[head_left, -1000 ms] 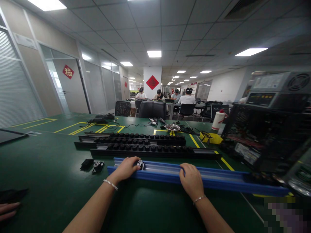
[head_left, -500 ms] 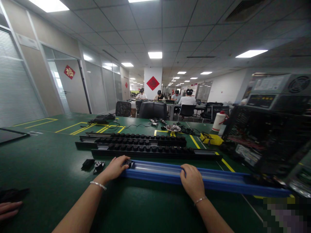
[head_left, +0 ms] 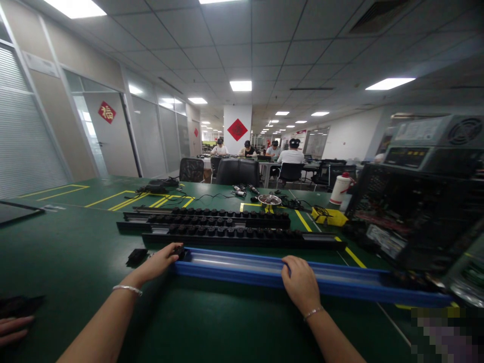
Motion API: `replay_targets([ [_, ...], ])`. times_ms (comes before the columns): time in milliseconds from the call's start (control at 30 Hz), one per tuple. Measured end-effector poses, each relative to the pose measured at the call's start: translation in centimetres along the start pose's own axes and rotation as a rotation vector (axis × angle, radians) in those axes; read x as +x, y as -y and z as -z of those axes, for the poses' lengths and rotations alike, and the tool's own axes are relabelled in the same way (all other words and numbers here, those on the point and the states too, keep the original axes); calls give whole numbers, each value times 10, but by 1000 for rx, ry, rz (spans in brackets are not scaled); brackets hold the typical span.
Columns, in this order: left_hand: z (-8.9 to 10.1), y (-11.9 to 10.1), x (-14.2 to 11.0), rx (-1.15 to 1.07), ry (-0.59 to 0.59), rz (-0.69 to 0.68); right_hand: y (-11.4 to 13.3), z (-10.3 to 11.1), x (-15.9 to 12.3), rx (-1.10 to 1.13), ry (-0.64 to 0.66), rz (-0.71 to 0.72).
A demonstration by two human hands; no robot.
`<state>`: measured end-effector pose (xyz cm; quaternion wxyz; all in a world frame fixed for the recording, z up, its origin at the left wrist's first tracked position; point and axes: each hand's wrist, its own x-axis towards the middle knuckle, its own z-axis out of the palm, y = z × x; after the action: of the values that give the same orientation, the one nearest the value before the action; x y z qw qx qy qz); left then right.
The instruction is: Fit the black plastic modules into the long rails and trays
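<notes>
A long blue rail [head_left: 340, 282] lies across the green table [head_left: 75, 262] in front of me. My right hand [head_left: 300, 283] rests on the rail's near edge around its middle, fingers curled over it. At the rail's left end my left hand [head_left: 159, 262] pinches a small black part [head_left: 180, 251]. Just left of that hand a black block [head_left: 136, 256] lies on the table.
Behind the blue rail lie three black rails [head_left: 212, 222] filled with several black parts. An open computer chassis [head_left: 416, 212] stands at the right. Farther back are a metal bowl [head_left: 269, 199], a yellow tray [head_left: 328, 215] and cables. Another person's fingers [head_left: 13, 327] show at the left edge. People sit at distant desks.
My left hand has slid leftwards with the small part, from inside the rail out to its left end. The small clip beside the black block is now hidden. My right hand has stayed put.
</notes>
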<state>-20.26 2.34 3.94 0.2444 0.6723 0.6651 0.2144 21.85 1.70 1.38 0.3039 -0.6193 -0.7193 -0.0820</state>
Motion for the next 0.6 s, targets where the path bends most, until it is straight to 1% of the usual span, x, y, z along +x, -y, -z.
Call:
replay_targets([
  [100,5,0,0,5,21,16,0,1,0,4,10,0],
  [200,12,7,0,5,20,10,0,2,1,9,21,-5],
  [300,21,21,0,22,-5,22,0,4,1,13,40,-5],
  [400,26,36,-3,71,-15,86,0,5,1,22,63,0],
  [500,26,50,-5,145,-56,151,-2,6,1,38,81,-3],
  [600,22,64,-5,210,-108,198,-13,11,5,27,81,-30],
])
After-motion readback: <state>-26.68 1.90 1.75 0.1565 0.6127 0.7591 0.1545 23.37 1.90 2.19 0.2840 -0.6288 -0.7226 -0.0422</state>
